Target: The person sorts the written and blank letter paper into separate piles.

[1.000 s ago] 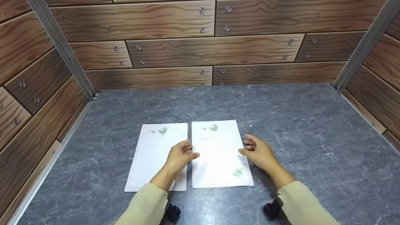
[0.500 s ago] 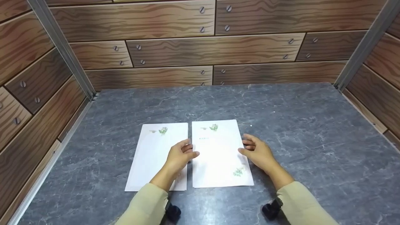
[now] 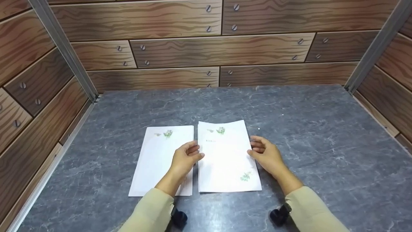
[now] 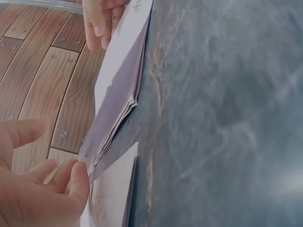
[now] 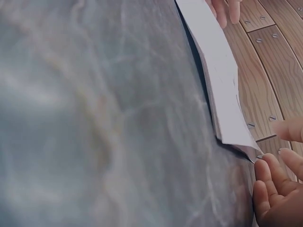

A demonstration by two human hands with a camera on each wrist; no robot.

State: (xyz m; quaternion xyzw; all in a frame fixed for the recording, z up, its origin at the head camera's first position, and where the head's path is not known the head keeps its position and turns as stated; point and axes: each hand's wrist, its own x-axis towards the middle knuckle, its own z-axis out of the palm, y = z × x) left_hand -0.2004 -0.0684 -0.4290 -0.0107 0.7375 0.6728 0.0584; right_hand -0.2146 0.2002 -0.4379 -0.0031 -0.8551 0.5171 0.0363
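A white paper stack (image 3: 225,164) with green leaf prints lies in front of me in the head view, its far edge bowed and its sides raised. At its left side is my left hand (image 3: 182,162), fingertips touching the edge. My right hand (image 3: 269,158) has its fingertips at the opposite edge. In the left wrist view the thumb (image 4: 28,132) stands apart from the paper above the fingers. The right wrist view shows a lifted sheet corner (image 5: 244,147) against the fingertips, with that thumb (image 5: 288,130) also apart.
A second white paper stack (image 3: 157,164) with a similar print lies just left of the first, partly under my left forearm. Both rest on a grey marbled table (image 3: 315,138). Wood-patterned walls (image 3: 180,51) and grey metal posts (image 3: 62,48) enclose the back and sides.
The right stack's top paper has risen at both sides, and its far edge now curves. Both hands have shifted very slightly away from me with it.
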